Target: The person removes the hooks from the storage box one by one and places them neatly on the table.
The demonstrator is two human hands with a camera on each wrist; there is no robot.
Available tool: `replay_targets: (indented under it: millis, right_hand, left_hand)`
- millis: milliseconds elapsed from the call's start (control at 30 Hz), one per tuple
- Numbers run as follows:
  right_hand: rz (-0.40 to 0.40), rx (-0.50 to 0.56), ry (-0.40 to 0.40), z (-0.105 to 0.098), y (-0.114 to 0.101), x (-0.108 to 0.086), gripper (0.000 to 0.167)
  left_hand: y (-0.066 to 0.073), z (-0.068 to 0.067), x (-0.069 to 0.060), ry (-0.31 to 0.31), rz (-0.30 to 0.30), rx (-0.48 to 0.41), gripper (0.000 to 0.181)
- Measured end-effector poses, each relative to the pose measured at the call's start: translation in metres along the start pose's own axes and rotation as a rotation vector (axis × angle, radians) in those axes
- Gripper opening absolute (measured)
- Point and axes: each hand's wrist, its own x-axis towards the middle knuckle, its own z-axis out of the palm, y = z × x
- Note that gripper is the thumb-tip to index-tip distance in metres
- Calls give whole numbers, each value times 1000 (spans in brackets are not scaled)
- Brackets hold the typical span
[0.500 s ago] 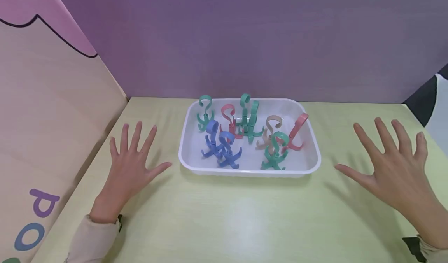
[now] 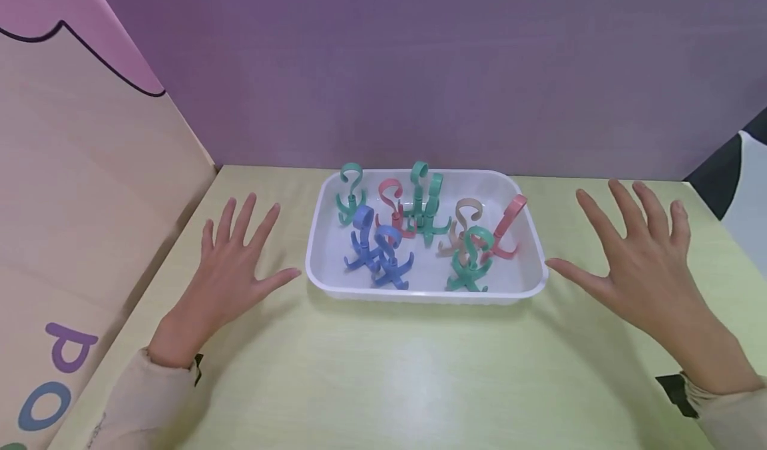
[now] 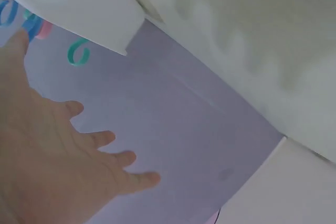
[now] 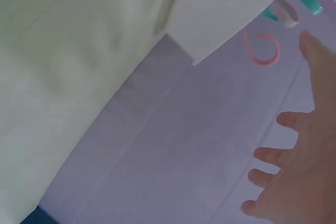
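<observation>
In the head view a white tray [image 2: 419, 297] holds several small plastic hooks with curled tops and splayed prongs. Two blue hooks [image 2: 392, 263] stand at its front left, and a green hook [image 2: 470, 273] stands front right. Further back are more green ones, a pink hook [image 2: 392, 204], a beige hook [image 2: 469, 207] and another pink hook [image 2: 509, 220] by the right wall. My left hand [image 2: 224, 277], fingers spread, hovers left of the tray, holding nothing. My right hand [image 2: 650, 277] is likewise spread and bare, its thumb near the tray's right rim.
The tray stands on a pale yellow-green table [image 2: 371, 383]. Behind the table rises a purple wall [image 2: 419, 70]. A beige panel [image 2: 90, 190] with printed letters borders the left side. A black and white object [image 2: 743, 177] shows beyond the right edge.
Both hands have moved: the right one left and forward toward the tray, the left one slightly right and forward. The tray and hooks stay put.
</observation>
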Motion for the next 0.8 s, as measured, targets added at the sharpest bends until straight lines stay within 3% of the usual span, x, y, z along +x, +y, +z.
replay_targets:
  millis: [133,367,633,800]
  right_hand:
    - [5,44,-8,3,-12,14,90]
    - [-19,134,-41,4,-37,42,82]
    - [-18,143,-129,2,-51,64,63]
    - [-9,129,-210,2,-53,72,50]
  left_hand:
    - [5,-2,9,-69,7,-151,94]
    - [10,-2,20,-262,-164,-424,85]
    - [12,6,22,-248,-130,-663,56]
    - [14,11,18,-307,-172,-848,42]
